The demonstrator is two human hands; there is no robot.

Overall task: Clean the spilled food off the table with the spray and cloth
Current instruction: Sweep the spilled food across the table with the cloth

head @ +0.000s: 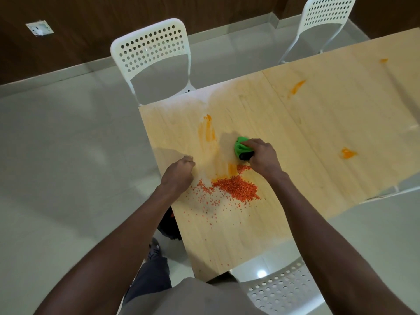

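From the head camera, looking down, a light wooden table (238,235) stands on a pale tiled floor (56,155). The right hand (263,155) holds a bunched green cloth (241,145) and presses it on the tabletop; the fingers are curled over the cloth. Under the cloth a small black part (245,157) shows, and I cannot tell what it is. The left hand (179,171) is at the left edge of the table with its fingers curled in; it seems to hold nothing, but the fingertips are hidden.

Just in front of both hands lies a heap of small orange-red grains (238,187), probably lentils, with many loose grains scattered to the left and nearer to the person. Beyond the left hand there is an orange smear (208,133) on the wood. More orange stains (347,153) are on the right part of the table, well apart from the cloth.

One white perforated chair (154,53) stands at the far side of the table, and a second (322,19) further right.
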